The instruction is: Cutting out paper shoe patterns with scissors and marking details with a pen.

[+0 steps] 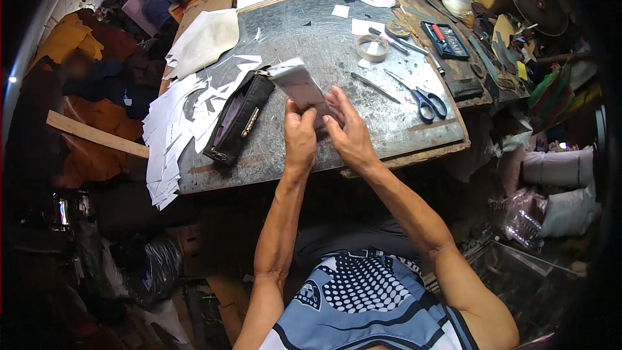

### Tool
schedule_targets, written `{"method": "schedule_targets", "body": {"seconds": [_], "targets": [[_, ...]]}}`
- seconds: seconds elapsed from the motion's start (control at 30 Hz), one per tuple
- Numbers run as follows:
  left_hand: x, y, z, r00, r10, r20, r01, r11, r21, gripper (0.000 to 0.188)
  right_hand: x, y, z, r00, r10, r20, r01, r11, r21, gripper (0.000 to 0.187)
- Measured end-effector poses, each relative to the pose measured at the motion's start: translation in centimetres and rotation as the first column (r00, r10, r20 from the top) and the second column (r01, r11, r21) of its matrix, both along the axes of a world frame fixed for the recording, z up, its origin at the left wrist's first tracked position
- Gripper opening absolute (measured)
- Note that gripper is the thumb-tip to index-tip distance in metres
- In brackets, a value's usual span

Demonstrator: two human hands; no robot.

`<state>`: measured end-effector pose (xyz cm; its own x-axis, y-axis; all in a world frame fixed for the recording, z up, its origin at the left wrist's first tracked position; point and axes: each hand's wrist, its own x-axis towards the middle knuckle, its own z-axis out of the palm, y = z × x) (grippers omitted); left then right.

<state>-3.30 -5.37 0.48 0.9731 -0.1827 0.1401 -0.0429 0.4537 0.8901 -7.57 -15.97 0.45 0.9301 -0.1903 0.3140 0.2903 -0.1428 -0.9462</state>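
Observation:
Both hands hold a flat, shiny grey-mauve strip [301,86] above the near part of the worktable; it looks like a plastic sleeve or lining piece, pale at its far end. My left hand [300,139] is closed on its near left edge, thumb on top. On the right side, my right hand [348,131] grips it between thumb and fingers. Just left of the strip lies a black zippered pouch [243,113], unzipped, with a purplish lining and a metal badge. Cut white paper pieces [175,123] are heaped left of the pouch.
Right of my hands lie blue-handled scissors [427,105], a metal pen-like tool [376,87], a tape roll [372,48] and a dark tray [445,40] of small tools. A fan [539,1] stands far right. Another person [159,8] sits beyond the table's far left.

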Motion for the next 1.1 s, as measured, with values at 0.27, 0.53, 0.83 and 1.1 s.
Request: {"method": "schedule_targets", "body": {"seconds": [0.27,0.53,0.83,1.1], "targets": [[-0.4,2.3,1.8,0.976,-0.19,-0.103,0.133,0.902,-0.41,0.033,-1.1,0.2,0.9,0.998,0.008,-0.068,0.0,0.993,0.121,0.017],[0.6,3.3,3.1,0.949,-0.312,-0.038,0.232,0.777,-0.586,0.035,-2.3,-0.1,3.2,0.916,0.318,-0.246,-0.206,0.897,0.39,0.016],[0.0,2.3,3.4,0.993,-0.013,-0.115,-0.051,0.843,-0.536,0.025,-4.5,3.1,2.7,0.934,0.261,-0.244,-0.03,0.738,0.674,0.065],[-0.5,0.8,3.6,0.996,0.019,-0.083,-0.059,0.855,-0.515,0.02,-4.1,3.5,3.6,0.931,0.35,-0.104,-0.169,0.665,0.727,0.064]]}}
